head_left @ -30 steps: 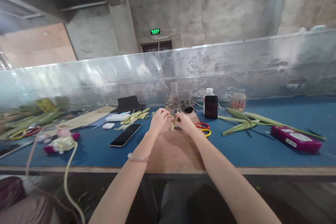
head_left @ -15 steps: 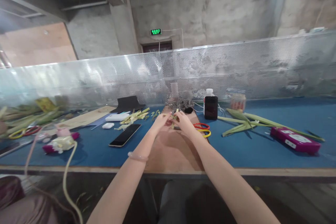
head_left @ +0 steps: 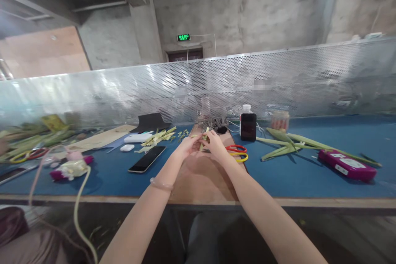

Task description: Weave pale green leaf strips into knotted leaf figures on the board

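Over a brown board point(head_left: 201, 181), my left hand point(head_left: 187, 146) and my right hand point(head_left: 214, 144) meet, fingers pinched together. Between their fingertips is a narrow yellow-green leaf strip point(head_left: 204, 136), partly covered by the fingers. Scissors with red and yellow handles point(head_left: 243, 159) lie just right of my right hand, their blades hidden beneath it. Behind the hands sits a tangled grey bundle of cord point(head_left: 213, 123). Pale cut leaf pieces point(head_left: 159, 137) and small green scraps point(head_left: 183, 134) are left of my left hand.
A dark phone point(head_left: 147, 159) and white case point(head_left: 127, 148) lie left; another phone point(head_left: 248, 127) stands by a bottle point(head_left: 246, 108). Long green leaves point(head_left: 286, 144) and a purple device point(head_left: 348, 165) are right. A cord point(head_left: 77, 210) hangs over the table edge. A perforated metal screen point(head_left: 139, 95) stands behind.
My fingers have shifted slightly around the leaf strip, which now stands more upright between them. My right hand is a little more arched. The things on the table look unmoved.
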Available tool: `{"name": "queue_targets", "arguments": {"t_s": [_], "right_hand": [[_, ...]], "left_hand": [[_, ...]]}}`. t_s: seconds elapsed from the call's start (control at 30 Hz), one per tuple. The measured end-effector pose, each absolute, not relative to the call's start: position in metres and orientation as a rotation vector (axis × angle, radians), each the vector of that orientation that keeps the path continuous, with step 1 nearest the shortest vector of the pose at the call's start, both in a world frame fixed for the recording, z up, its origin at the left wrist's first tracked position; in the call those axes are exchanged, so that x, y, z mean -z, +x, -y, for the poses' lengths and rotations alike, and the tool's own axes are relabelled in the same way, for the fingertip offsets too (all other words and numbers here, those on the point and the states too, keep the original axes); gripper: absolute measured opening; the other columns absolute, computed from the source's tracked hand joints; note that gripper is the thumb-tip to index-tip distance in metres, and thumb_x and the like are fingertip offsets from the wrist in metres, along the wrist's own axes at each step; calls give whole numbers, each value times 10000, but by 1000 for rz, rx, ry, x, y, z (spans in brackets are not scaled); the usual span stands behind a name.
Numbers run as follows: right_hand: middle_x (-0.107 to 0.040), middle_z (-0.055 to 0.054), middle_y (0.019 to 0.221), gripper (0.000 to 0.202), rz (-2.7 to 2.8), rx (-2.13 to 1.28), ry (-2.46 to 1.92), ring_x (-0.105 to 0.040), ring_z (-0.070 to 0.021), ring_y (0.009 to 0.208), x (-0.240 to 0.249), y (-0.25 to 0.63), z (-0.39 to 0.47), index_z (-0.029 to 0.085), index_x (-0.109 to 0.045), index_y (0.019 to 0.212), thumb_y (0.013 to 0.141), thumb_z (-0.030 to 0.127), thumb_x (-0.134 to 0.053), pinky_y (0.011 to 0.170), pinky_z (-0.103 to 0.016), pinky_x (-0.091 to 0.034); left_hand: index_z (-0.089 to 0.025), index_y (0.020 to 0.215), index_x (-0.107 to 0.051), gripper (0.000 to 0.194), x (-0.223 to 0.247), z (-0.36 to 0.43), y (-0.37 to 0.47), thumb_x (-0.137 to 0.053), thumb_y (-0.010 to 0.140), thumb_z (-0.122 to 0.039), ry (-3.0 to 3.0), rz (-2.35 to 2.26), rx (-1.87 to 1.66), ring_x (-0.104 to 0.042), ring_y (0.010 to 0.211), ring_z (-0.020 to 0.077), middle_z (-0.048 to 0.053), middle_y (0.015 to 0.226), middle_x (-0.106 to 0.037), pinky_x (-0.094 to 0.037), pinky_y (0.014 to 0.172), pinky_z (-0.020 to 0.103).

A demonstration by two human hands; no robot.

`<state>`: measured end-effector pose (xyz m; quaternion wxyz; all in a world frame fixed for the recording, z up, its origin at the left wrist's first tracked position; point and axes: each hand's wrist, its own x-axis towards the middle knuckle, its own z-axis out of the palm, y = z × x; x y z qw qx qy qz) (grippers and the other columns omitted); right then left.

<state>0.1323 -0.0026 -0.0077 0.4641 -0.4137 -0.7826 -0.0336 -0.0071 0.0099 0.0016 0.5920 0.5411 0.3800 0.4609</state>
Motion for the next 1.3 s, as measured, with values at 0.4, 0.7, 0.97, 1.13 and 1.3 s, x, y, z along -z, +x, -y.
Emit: {"name": "queue_targets", "arguments": {"t_s": [0.4,0.7,0.97,1.13,1.3], "right_hand": [[-508,-60,866,125,1900,42,-1051,-511,-146,773,8,131,3,149,-555,897,785,192,-519,701,-273,-420],[-567,-41,937,209,1885,-77,-1090,-548,-144,835,8,129,1,137,-545,957,844,298,-474,749,-348,-452],[-576,-44,934,230,1886,-270,-1129,-566,-127,779,13,131,-7,136,-537,987,858,306,-452,686,-312,-482],[-582,-35,893,233,1895,-343,-1135,-568,-120,747,10,134,-4,127,-543,968,856,311,-457,666,-303,-483],[-583,-29,877,214,1873,-362,-1151,-565,-117,738,4,133,4,127,-555,928,854,303,-460,665,-297,-481]], "left_hand": [[-111,922,-542,222,-2,-8,-5,-485,829,-304,1254,-889,-1039,-540,599,91,10,754,-567,-465,557,248],[-105,941,-537,191,-2,-6,-5,-486,832,-253,1430,-943,-1134,-565,659,108,25,802,-580,-485,602,272],[-102,906,-552,168,1,-10,-4,-499,824,-238,1616,-990,-1172,-592,645,115,18,760,-610,-490,633,294],[-101,890,-555,194,1,-9,-2,-463,843,-266,1708,-998,-1139,-609,636,124,21,714,-623,-493,614,287],[-105,925,-539,285,3,-13,1,-388,872,-342,1802,-1073,-1176,-581,565,107,8,673,-598,-482,560,270]]}}
